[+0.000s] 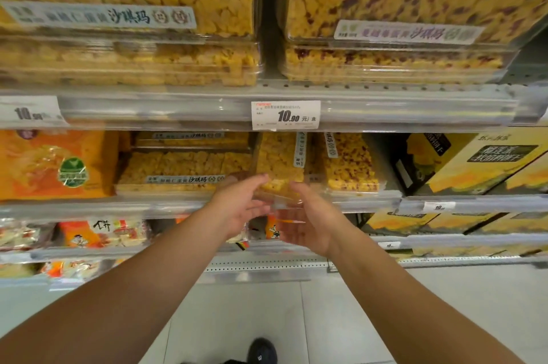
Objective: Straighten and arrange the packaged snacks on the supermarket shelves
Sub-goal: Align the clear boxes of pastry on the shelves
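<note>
A clear plastic box of yellow puffed snack point(278, 165) stands tilted on its edge in the middle shelf, between two flat stacks. My left hand point(241, 206) holds its lower left corner, fingers curved against the side. My right hand point(308, 218) cups its lower right corner from beneath. To the left lies a flat stack of the same yellow snack boxes point(184, 168). To the right lies a box with red fruit bits point(350, 168).
Above, the top shelf point(415, 108) carries larger boxes of both snacks and a 10.90 price tag point(286, 115). Orange bags point(53, 165) sit at the left, yellow cartons point(474, 162) at the right. Lower shelves hold more packets. My shoe point(262, 351) stands on the grey floor.
</note>
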`<state>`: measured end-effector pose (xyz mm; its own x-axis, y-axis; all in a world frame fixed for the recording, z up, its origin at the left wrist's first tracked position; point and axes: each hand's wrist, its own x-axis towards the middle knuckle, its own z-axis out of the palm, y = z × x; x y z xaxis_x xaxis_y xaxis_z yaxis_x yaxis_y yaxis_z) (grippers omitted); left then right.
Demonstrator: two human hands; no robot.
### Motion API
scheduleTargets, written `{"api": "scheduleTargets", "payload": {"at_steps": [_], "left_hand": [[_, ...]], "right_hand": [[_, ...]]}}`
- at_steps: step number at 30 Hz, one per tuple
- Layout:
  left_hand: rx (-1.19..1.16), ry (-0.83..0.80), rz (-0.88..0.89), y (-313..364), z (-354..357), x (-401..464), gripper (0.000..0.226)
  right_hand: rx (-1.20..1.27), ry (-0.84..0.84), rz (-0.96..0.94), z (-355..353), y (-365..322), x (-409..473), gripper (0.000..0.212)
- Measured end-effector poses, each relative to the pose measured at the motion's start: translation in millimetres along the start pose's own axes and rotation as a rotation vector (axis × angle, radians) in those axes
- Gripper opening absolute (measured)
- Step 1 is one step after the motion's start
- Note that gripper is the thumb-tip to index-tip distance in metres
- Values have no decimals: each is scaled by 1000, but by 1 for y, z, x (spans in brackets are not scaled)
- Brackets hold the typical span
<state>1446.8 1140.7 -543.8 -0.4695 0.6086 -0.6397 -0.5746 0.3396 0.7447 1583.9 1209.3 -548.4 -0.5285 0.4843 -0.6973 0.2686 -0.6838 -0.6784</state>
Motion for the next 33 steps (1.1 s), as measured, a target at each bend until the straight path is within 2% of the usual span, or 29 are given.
{"api": "scheduleTargets", "payload": {"at_steps": [2,5,8,12,13,16,18,23,26,30,33], "left_hand": [[3,41,51,5,-25,-9,72],[79,78,161,20,-73,-25,46],[200,103,276,41,-124,-41,40],[398,104,435,67,-190,-54,39],[432,110,485,73,-204,-55,41],[630,110,588,93,-236,-55,45],[727,58,621,105,-249,-49,45],[758,-10,717,118,-260,-22,50],[788,-10,774,119,-261,-8,50],[854,47,833,108,-266,5,46],[742,92,845,100,-269,8,48]], "right_hand": [[-133,-28,21,6,3,-1,35],[-222,-3,-72,19,1,1,33],[-189,95,-181,34,-10,7,40],[-313,248,-408,55,-25,19,29],[-358,276,-443,59,-29,23,36],[-512,369,-489,70,-42,31,81],[-616,433,-514,76,-52,36,89],[-792,394,-479,90,-55,39,71],[-796,415,-543,95,-50,38,61],[-790,453,-573,98,-43,40,60],[-786,472,-552,102,-43,42,61]]}}
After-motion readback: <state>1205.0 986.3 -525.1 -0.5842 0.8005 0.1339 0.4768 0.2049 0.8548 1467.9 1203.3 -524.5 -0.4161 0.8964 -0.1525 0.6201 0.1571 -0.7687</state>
